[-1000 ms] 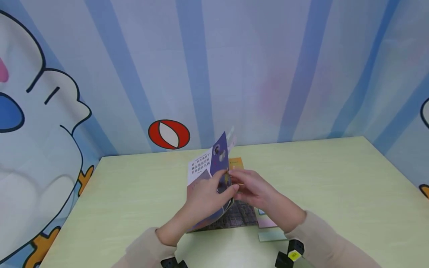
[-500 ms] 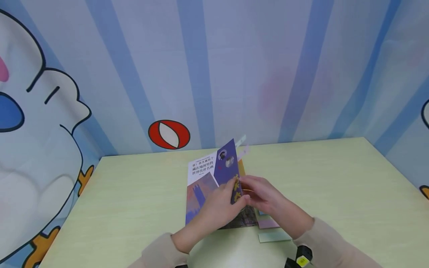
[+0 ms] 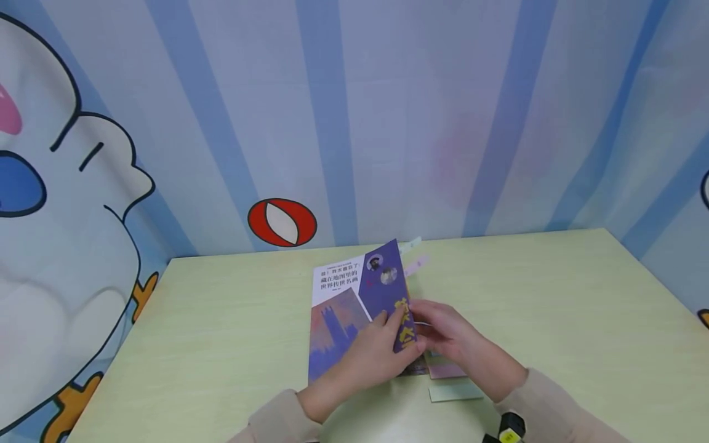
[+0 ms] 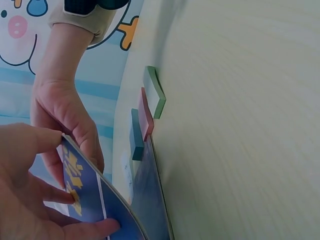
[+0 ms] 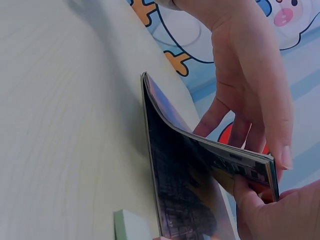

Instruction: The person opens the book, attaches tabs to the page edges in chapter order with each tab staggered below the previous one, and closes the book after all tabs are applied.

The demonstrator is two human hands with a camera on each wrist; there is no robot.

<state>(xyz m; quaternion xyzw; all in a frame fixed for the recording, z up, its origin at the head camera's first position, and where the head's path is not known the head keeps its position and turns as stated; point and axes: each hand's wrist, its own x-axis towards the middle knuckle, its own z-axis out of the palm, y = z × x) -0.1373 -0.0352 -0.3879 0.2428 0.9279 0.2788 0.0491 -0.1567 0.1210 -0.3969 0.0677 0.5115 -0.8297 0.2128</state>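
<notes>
A picture book (image 3: pixel 332 329) with a purple and white cover and printed characters lies on the table, its front part lifted and bent along the right side. Across that cover the left hand (image 3: pixel 371 354) spreads its fingers, with the thumb at the book's free edge. From the right, the right hand (image 3: pixel 451 332) pinches the same edge, its thumb under the raised pages in the right wrist view. Pale green (image 3: pixel 411 245) and pink (image 3: pixel 418 265) index tabs stick out near the upper right corner. A dark printed page (image 5: pixel 175 185) shows beneath the lifted part.
By the book's lower right are small sticky-note pads: blue (image 4: pixel 136 135), pink (image 4: pixel 146 115) and green (image 4: pixel 155 92). The pale wooden table (image 3: pixel 238 326) meets a blue striped cloth backdrop (image 3: pixel 399 123) with cartoon prints.
Both hands have moved right and slightly toward the person, lowering the raised part of the book. More of the front cover shows, and less of the dark page below it.
</notes>
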